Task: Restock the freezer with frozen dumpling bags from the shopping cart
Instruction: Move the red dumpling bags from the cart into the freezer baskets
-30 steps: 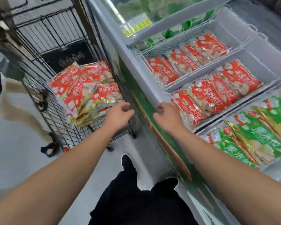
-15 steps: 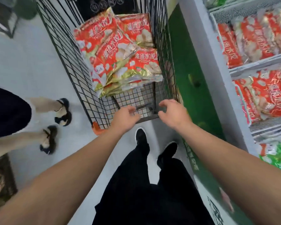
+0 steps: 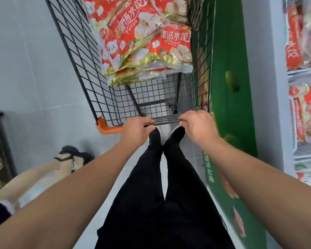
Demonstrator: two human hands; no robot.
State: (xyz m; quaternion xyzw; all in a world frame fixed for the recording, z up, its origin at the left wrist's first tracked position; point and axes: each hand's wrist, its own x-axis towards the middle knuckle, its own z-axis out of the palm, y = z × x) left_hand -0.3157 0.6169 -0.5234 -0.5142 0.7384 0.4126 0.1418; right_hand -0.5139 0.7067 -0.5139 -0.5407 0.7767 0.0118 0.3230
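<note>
A black wire shopping cart (image 3: 104, 97) stands straight in front of me, beside the freezer (image 3: 230, 69) with its green front panel on the right. Several red and gold dumpling bags (image 3: 144, 38) lie piled at the far end of the cart. My left hand (image 3: 135, 131) and my right hand (image 3: 196, 126) both grip the cart's near top rail, fingers curled over the wires. More red dumpling bags (image 3: 302, 33) lie in the freezer's white wire baskets at the right edge.
Another person's leg and black sandal (image 3: 68, 159) stand on the grey floor at lower left. A dark wire rack (image 3: 0, 141) sits at the left edge. My black trousers and shoes (image 3: 155, 137) are just behind the cart. An orange corner bumper (image 3: 106, 127) marks the cart's near left corner.
My view swung from the open freezer down onto the cart. Both hands moved from the freezer edge to the cart's near rail and closed on it; the cart is now nearer.
</note>
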